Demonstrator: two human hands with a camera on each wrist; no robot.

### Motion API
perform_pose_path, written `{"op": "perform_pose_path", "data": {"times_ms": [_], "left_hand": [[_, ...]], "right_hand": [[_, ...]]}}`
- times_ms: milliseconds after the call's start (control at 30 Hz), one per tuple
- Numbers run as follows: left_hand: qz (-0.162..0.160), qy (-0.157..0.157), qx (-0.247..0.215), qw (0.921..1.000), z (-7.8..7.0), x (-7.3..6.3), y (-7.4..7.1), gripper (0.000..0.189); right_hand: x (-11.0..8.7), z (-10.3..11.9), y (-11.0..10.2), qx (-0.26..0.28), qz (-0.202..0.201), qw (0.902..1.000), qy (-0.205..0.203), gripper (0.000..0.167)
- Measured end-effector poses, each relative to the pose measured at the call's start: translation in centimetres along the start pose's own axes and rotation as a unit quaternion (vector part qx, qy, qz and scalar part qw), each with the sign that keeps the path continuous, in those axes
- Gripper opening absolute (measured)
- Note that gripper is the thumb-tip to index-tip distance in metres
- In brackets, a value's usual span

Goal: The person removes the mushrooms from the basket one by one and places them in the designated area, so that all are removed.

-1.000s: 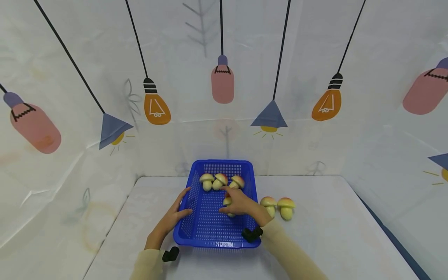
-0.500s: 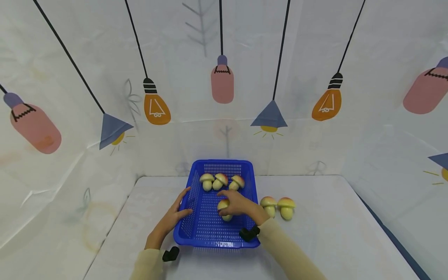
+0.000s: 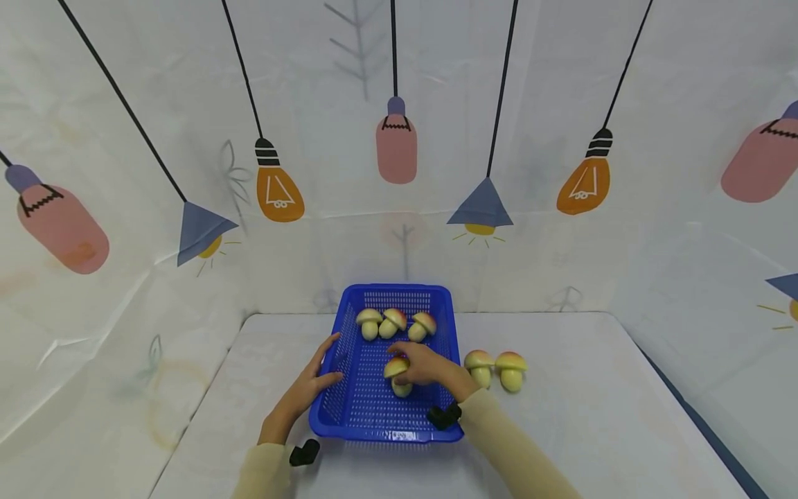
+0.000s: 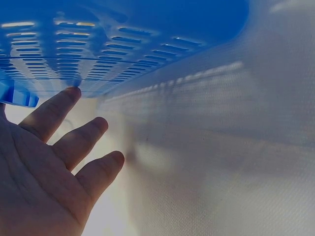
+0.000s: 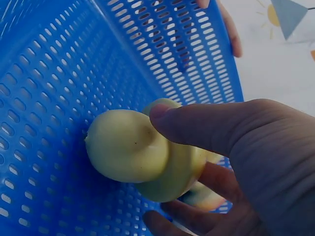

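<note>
A blue perforated plastic basket (image 3: pixel 361 409) sits on the white table. Inside, toward its far end, lie three toy mushrooms (image 3: pixel 369 324) with yellow-red caps and pale stems. My right hand (image 3: pixel 425 363) reaches into the basket and grips another toy mushroom (image 3: pixel 396 367) between thumb and fingers. In the right wrist view, the thumb lies across this mushroom (image 5: pixel 125 147), with its round stem end toward the camera. At the basket's left side rests my left hand (image 3: pixel 307 381), fingers spread and straight against the rim. Its fingers (image 4: pixel 81 140) also appear beside the basket wall in the left wrist view.
Two more toy mushrooms (image 3: pixel 510 371) lie side by side on the table, just right of the basket. A white sheet printed with hanging lamps (image 3: pixel 399 249) stands behind and around the table (image 3: pixel 580 416).
My right hand has moved the mushroom slightly left and nearer within the basket, and more of it shows. The left hand and the other mushrooms have stayed put.
</note>
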State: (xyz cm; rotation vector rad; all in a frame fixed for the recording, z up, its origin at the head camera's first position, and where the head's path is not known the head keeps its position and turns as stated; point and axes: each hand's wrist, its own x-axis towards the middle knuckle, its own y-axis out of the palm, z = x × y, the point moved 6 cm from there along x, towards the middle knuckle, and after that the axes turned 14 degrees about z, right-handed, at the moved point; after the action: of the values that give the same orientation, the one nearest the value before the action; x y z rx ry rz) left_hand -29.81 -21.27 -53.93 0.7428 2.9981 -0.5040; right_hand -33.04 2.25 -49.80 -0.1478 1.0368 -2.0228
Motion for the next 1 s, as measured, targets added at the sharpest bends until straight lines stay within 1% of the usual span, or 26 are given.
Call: {"op": "perform_pose_path", "data": {"times_ms": [133, 400, 767, 1000], "left_hand": [[-0.001, -0.003, 0.001, 1.0, 0.01, 0.01, -0.04, 0.08], [-0.001, -0.005, -0.001, 1.0, 0.14, 0.03, -0.05, 0.08], [-0.003, -0.006, 0.001, 1.0, 0.2, 0.11, -0.07, 0.081], [-0.005, -0.005, 0.0, 1.0, 0.11, 0.11, -0.07, 0.081]], "right_hand": [[-0.07, -0.07, 0.07, 0.003, 0.006, 1.0, 0.005, 0.055], [0.18, -0.63, 0.33, -0.009, 0.01, 0.9998, 0.014, 0.045], [0.04, -0.28, 0.4, -0.013, 0.021, 0.9997, -0.004, 0.044], [0.0, -0.38, 0.38, -0.009, 0.013, 0.9999, 0.004, 0.043]]}}
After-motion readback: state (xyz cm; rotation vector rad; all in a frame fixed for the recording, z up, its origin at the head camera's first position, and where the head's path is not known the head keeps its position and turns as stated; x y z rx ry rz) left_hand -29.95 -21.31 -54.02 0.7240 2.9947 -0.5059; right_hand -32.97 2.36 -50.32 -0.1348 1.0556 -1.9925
